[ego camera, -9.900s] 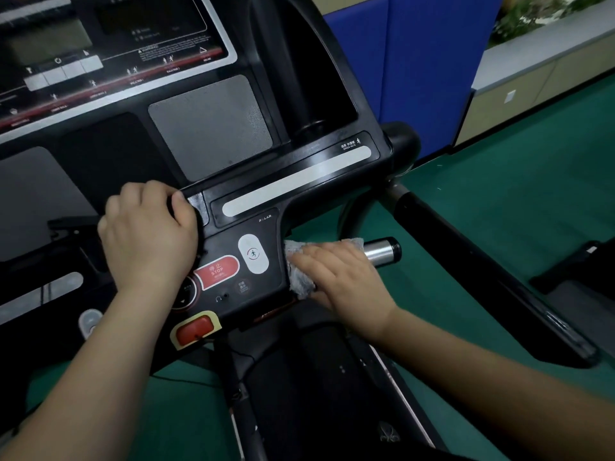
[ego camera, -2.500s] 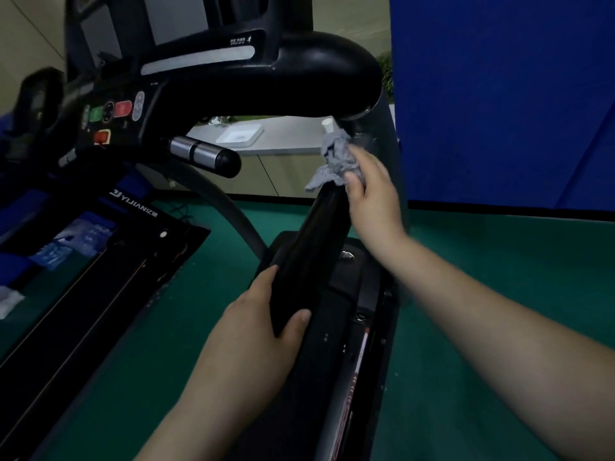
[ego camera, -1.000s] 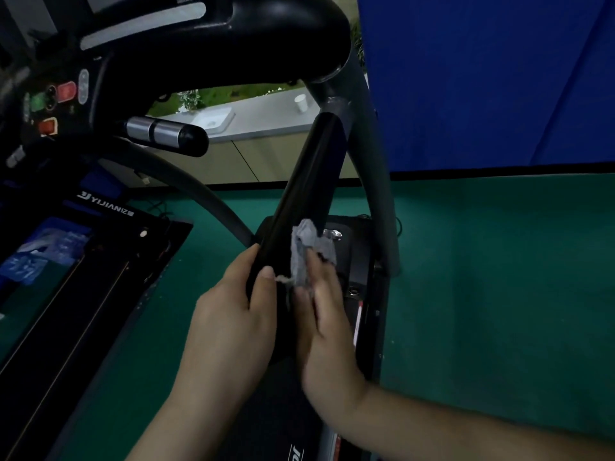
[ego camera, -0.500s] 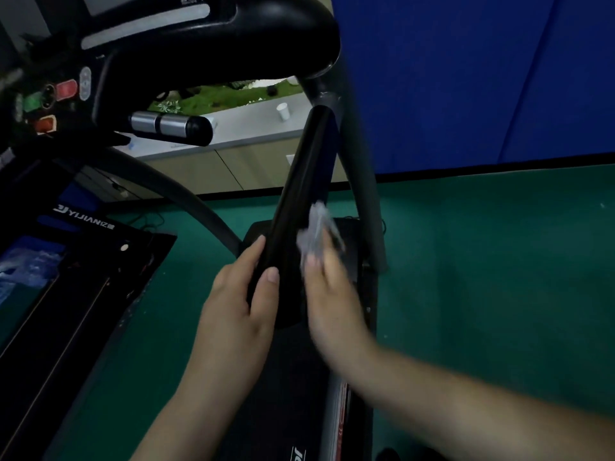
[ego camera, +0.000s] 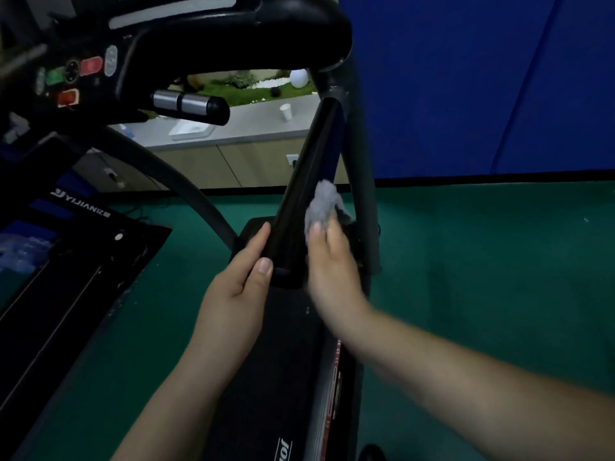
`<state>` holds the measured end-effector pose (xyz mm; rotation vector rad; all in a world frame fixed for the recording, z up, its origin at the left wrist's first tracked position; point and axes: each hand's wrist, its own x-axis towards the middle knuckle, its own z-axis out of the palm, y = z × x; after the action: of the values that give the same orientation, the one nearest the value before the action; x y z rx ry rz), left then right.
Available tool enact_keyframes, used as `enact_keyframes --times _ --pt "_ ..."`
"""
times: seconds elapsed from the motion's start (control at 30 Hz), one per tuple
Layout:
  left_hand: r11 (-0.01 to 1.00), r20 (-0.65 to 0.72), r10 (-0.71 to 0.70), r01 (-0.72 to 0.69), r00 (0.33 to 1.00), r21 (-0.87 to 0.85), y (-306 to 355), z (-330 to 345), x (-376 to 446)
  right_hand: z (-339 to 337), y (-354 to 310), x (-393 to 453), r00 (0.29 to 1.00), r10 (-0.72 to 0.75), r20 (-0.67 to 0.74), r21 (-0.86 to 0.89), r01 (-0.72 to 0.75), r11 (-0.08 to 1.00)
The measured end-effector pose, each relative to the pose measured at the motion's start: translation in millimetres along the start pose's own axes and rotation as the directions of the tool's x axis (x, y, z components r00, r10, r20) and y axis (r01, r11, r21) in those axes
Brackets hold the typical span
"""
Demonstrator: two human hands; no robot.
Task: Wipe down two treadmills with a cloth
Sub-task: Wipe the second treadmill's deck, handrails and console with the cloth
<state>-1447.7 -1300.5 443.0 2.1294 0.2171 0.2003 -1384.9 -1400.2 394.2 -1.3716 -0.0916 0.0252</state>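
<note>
A black treadmill handrail [ego camera: 311, 181] slopes down from the console [ego camera: 206, 31] towards me. My left hand [ego camera: 238, 291] grips the rail's lower end, thumb on top. My right hand [ego camera: 332, 264], blurred by motion, holds a crumpled grey cloth [ego camera: 322, 202] against the rail's right side, just above the left hand. The treadmill's black deck [ego camera: 266, 377] runs below both hands. A second treadmill [ego camera: 60, 261] lies to the left.
A grey upright post [ego camera: 361, 181] stands right behind the rail. A silver-tipped grip [ego camera: 189, 104] juts from the console. Green floor [ego camera: 482, 277] spreads to the right, with a blue wall [ego camera: 466, 81] behind. A counter with a paper cup [ego camera: 286, 112] is in the background.
My right hand has slid the cloth slightly up the rail's right side since one second ago. My left hand keeps its grip on the rail's lower end.
</note>
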Motion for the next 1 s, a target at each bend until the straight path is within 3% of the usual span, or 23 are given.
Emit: enact_keyframes --times 0.13,0.37,0.43,0.5,0.57,0.67,0.8,0.83,0.9,0.97,1.0 --pt "0.999 -0.014 -0.024 0.023 1.0 -0.038 3.1 4.2 -2.5 4.3 2.2 -64.6 0.99 -0.072 0.123 0.023 0.069 0.997" --pt "0.973 0.042 -0.121 0.127 0.992 -0.194 -1.8 -4.2 -1.7 -26.7 -11.8 43.6 0.994 -0.07 0.081 -0.363 0.095 0.927" --pt "0.97 -0.066 -0.145 0.129 0.987 -0.204 -4.9 -7.3 -5.5 -41.5 -30.1 53.9 0.982 -0.175 0.078 -0.465 0.191 0.865" --pt "0.93 -0.163 -0.182 0.116 0.97 -0.35 -5.6 -8.8 -7.1 -43.6 -52.1 47.6 0.946 -0.286 0.154 -0.502 0.325 0.802" --pt "0.836 -0.181 -0.217 0.087 0.959 -0.542 -4.2 -13.7 -4.8 -29.4 -67.9 33.6 0.894 -0.348 0.281 -0.495 0.446 0.746" --pt "0.583 -0.084 -0.178 0.036 0.98 -0.812 4.0 -23.7 1.2 5.1 -71.8 17.2 0.802 -0.406 0.439 -0.469 0.59 0.657" --pt "0.23 0.129 -0.155 0.162 0.979 -0.96 5.7 -36.4 17.2 35.0 -71.2 6.7 0.741 -0.207 0.639 -0.422 0.562 0.712" --pt "0.173 0.153 -0.175 0.183 0.973 -0.968 1.9 -39.3 24.1 36.4 -72.9 8.0 0.753 -0.173 0.635 -0.44 0.537 0.72" --pt "0.12 0.126 -0.213 0.154 0.969 -0.981 -10.4 -42.3 38.4 32.9 -76.2 16.3 0.829 -0.244 0.503 -0.505 0.511 0.696" --pt "0.189 -0.027 -0.265 0.024 0.964 -0.982 -26.5 -43.9 50.1 22.3 -78.4 30.1 0.917 -0.319 0.24 -0.615 0.398 0.68" --pt "0.288 -0.135 -0.279 -0.051 0.951 -0.956 -34.1 -43.7 52.6 16.8 -78.5 36.6 0.95 -0.293 0.111 -0.664 0.29 0.689"
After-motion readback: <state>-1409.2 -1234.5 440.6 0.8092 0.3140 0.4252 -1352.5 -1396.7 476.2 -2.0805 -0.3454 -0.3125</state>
